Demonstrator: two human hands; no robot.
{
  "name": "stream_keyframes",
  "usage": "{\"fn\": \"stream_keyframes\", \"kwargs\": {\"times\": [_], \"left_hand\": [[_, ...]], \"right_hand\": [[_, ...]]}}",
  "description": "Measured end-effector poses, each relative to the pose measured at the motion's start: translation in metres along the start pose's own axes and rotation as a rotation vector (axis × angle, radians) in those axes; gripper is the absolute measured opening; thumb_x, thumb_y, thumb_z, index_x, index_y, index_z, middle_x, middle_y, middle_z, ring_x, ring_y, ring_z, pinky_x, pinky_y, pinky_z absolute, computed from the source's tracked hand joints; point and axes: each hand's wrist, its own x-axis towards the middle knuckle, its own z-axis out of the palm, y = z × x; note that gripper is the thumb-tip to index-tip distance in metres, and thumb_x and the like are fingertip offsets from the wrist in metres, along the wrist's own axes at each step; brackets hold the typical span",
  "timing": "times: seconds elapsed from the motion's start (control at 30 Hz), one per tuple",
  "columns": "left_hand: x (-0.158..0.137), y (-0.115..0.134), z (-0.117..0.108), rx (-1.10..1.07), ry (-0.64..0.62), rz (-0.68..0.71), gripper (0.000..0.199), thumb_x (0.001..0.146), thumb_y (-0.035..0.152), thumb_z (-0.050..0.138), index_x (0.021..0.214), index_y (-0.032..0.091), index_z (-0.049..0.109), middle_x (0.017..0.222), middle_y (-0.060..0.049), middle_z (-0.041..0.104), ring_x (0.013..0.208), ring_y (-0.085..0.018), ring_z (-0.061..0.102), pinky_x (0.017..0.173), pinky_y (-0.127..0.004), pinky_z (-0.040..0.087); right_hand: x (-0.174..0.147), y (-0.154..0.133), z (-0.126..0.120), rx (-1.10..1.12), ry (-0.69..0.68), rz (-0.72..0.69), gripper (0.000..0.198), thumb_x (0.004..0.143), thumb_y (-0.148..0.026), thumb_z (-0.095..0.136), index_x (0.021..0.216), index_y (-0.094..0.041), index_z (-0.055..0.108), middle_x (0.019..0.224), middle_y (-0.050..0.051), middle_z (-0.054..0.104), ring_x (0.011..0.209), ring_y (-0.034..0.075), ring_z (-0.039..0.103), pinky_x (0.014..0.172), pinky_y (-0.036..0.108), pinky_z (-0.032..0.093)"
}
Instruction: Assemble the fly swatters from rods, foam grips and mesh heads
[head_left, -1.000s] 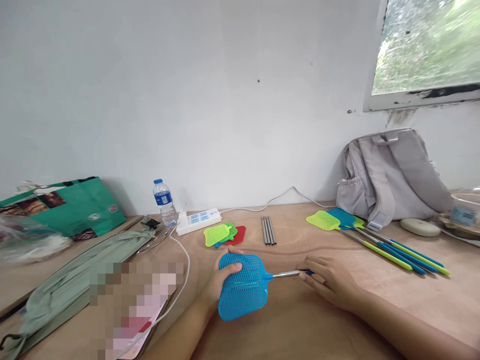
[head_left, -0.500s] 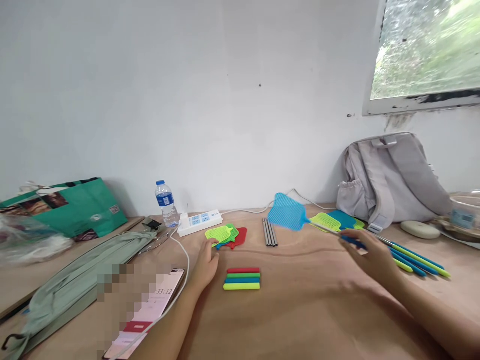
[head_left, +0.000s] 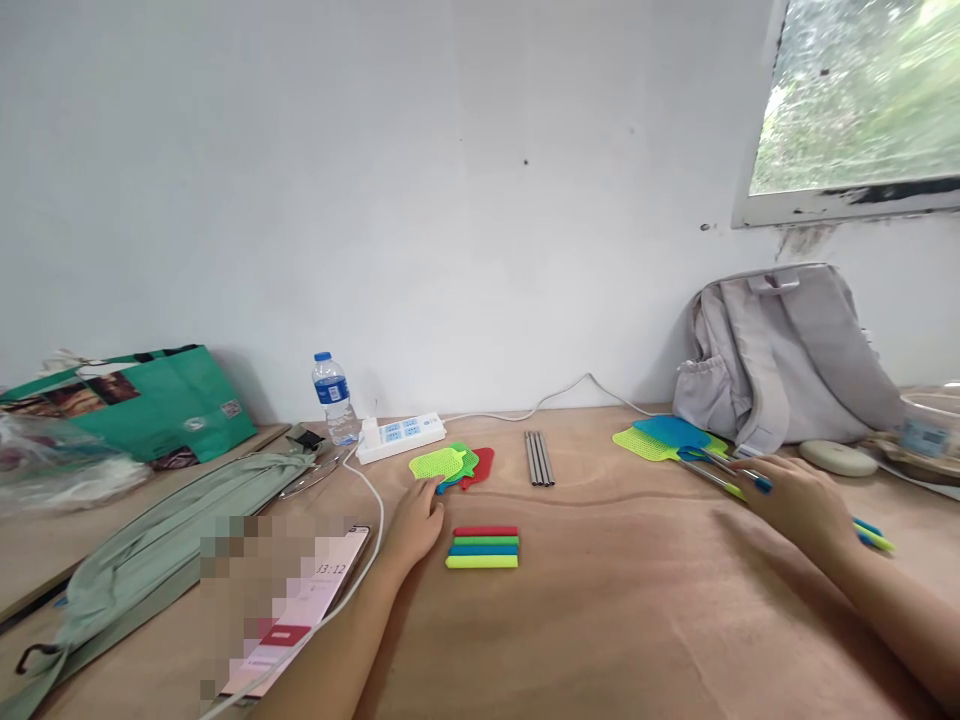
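Observation:
At the right, my right hand (head_left: 787,500) is closed around the handle of a blue fly swatter (head_left: 671,432), whose mesh head lies over yellow-green swatter heads. The hand hides part of the handles under it. On the left, my left hand (head_left: 411,525) reaches with its fingertips to a yellow-green fly swatter head (head_left: 436,463). Its thumb stands apart from the fingers, and no firm hold shows. That head overlaps a green head (head_left: 466,458), a blue one and a red one (head_left: 482,466). Several metal rods (head_left: 539,458) and coloured handle grips (head_left: 484,548) lie between my hands.
A white power strip (head_left: 401,436) and a water bottle (head_left: 335,398) stand by the wall. My left arm lies beside a phone (head_left: 300,610) and its white cable. A grey backpack (head_left: 780,360) leans at the back right, near a white oval object (head_left: 838,458).
My right hand has moved right and lowered the blue fly swatter from above the table onto the right-hand pile. My left hand has stayed by the yellow-green head.

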Motion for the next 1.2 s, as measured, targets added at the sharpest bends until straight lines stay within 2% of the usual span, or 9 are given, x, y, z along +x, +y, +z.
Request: {"fn": "stream_keyframes", "kwargs": {"times": [0.1,0.27,0.4,0.5,0.67,0.8,0.93,1.1,1.2], "left_hand": [[0.000,0.003,-0.001,0.015,-0.001,0.018,0.042,0.074,0.008,0.039,0.113,0.015,0.052,0.113,-0.010,0.052,0.111,-0.022,0.048,0.097,-0.036,0.035],[0.000,0.008,-0.002,0.024,0.002,0.047,0.034,0.073,0.007,0.040,0.102,0.016,0.055,0.104,-0.009,0.052,0.105,-0.023,0.050,0.092,-0.038,0.038],[-0.001,0.011,-0.002,0.013,-0.014,0.099,0.032,0.072,0.006,0.041,0.097,0.018,0.056,0.099,-0.007,0.052,0.100,-0.022,0.051,0.091,-0.038,0.039],[-0.003,0.014,-0.003,0.005,-0.025,0.129,0.032,0.071,0.005,0.041,0.096,0.018,0.056,0.096,-0.006,0.052,0.096,-0.021,0.052,0.087,-0.036,0.041],[-0.005,0.016,-0.003,0.002,-0.015,0.148,0.030,0.073,0.009,0.044,0.098,0.019,0.057,0.097,-0.006,0.050,0.098,-0.020,0.052,0.091,-0.034,0.040],[-0.006,0.018,-0.004,0.005,0.010,0.151,0.032,0.072,0.009,0.045,0.100,0.019,0.056,0.101,-0.006,0.048,0.101,-0.021,0.049,0.093,-0.036,0.038],[-0.011,0.032,-0.013,-0.003,0.035,0.203,0.024,0.076,0.013,0.041,0.092,0.021,0.058,0.098,-0.006,0.048,0.103,-0.022,0.046,0.095,-0.038,0.034],[-0.027,0.066,-0.025,0.018,-0.228,0.541,0.007,0.072,0.023,0.054,0.076,0.022,0.060,0.090,-0.004,0.052,0.090,-0.020,0.047,0.088,-0.036,0.033],[-0.034,0.081,-0.026,0.074,-0.323,0.617,0.009,0.065,0.025,0.062,0.072,0.021,0.059,0.088,-0.003,0.053,0.089,-0.021,0.047,0.087,-0.037,0.030]], "right_hand": [[-0.005,-0.053,-0.001,0.177,0.053,-0.214,0.021,0.078,-0.026,0.045,0.082,-0.022,0.066,0.086,0.008,0.068,0.082,0.024,0.059,0.074,0.036,0.041],[-0.012,-0.141,0.002,0.403,-0.242,-0.410,0.021,0.075,-0.014,0.045,0.090,-0.021,0.059,0.090,0.007,0.064,0.085,0.021,0.057,0.079,0.035,0.040],[0.000,-0.188,0.016,0.505,-0.388,-0.331,0.032,0.068,-0.009,0.046,0.097,-0.020,0.054,0.092,0.006,0.061,0.086,0.020,0.055,0.077,0.032,0.039],[0.015,-0.209,0.032,0.501,-0.409,-0.263,0.027,0.072,-0.010,0.043,0.096,-0.018,0.053,0.093,0.006,0.059,0.082,0.018,0.054,0.072,0.029,0.038],[0.030,-0.219,0.049,0.497,-0.460,-0.211,0.017,0.077,-0.013,0.042,0.088,-0.018,0.054,0.081,0.004,0.058,0.074,0.016,0.053,0.065,0.025,0.034],[0.029,-0.210,0.049,0.502,-0.506,-0.183,0.011,0.077,-0.018,0.046,0.081,-0.020,0.056,0.078,0.003,0.057,0.074,0.017,0.052,0.065,0.025,0.031],[0.026,-0.200,0.051,0.536,-0.518,-0.091,0.005,0.076,-0.024,0.050,0.075,-0.019,0.052,0.079,0.005,0.058,0.076,0.019,0.052,0.063,0.027,0.030],[0.025,-0.193,0.059,0.685,-0.486,0.097,0.011,0.071,-0.023,0.054,0.078,-0.020,0.046,0.064,0.000,0.055,0.067,0.018,0.052,0.060,0.027,0.031],[0.026,-0.189,0.063,0.830,-0.432,0.253,0.013,0.073,-0.024,0.048,0.085,-0.021,0.042,0.058,-0.003,0.054,0.060,0.017,0.051,0.057,0.026,0.034]]}}
